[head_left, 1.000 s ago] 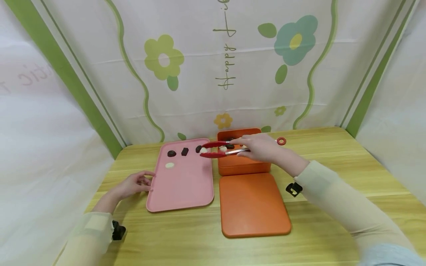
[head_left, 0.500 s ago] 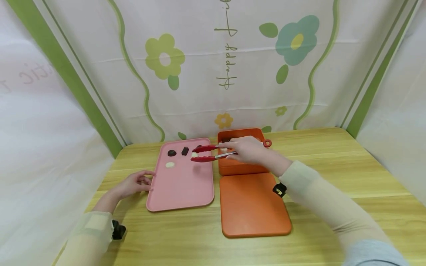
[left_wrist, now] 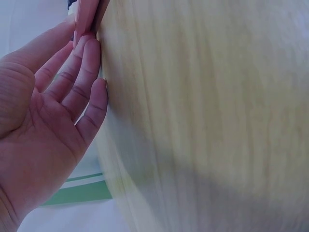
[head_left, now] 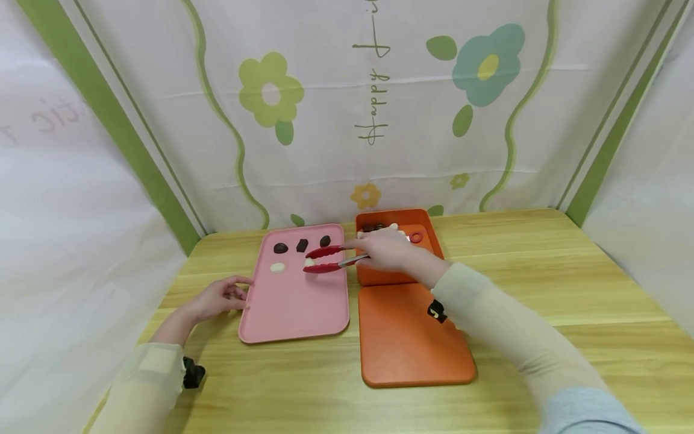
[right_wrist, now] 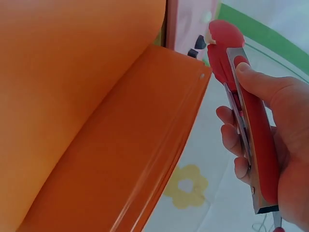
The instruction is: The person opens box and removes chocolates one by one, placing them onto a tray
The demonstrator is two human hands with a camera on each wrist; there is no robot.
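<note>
My right hand (head_left: 386, 248) grips red-tipped metal tongs (right_wrist: 258, 140). Between the tong tips is a small white piece (head_left: 309, 263), low over the pink tray (head_left: 293, 313). On that tray lie a round dark chocolate-like piece (head_left: 280, 248), a dark block (head_left: 302, 245), a dark oval (head_left: 325, 240) and a flat white oval (head_left: 277, 267). At the tray's left rim, my left hand (head_left: 219, 298) touches the edge with thumb and fingertips, its fingers relaxed. Behind the right hand, more dark and white pieces (head_left: 379, 227) sit in an orange box (head_left: 398, 276), partly hidden.
An orange lid (head_left: 414, 343) lies flat in front of the box, to the right of the tray. Everything stands on a wooden table (head_left: 542, 271). A printed flower curtain (head_left: 325, 132) hangs right behind the table's far edge.
My right hand has carried the tongs and the white piece leftward and down, from beside the box to over the tray, below the dark pieces. The left hand has stayed at the rim.
</note>
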